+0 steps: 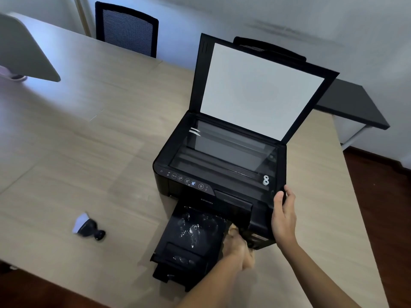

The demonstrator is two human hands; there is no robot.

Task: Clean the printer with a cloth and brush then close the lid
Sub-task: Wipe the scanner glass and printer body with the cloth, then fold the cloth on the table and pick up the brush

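The printer point(219, 174) sits on the surface point(89, 152) with its lid point(262, 90) still raised and its tray point(191, 238) smudged, the brush point(89, 227) lies untouched, no cloth shows, the right hand point(283, 216) clasps the printer's corner, and the left hand's point(239, 245) grip I cannot tell.

Printer point(219, 172) on counter point(89, 134), lid point(262, 90) raised at rear; brush point(89, 227) lies left; chair point(126, 28) behind counter.
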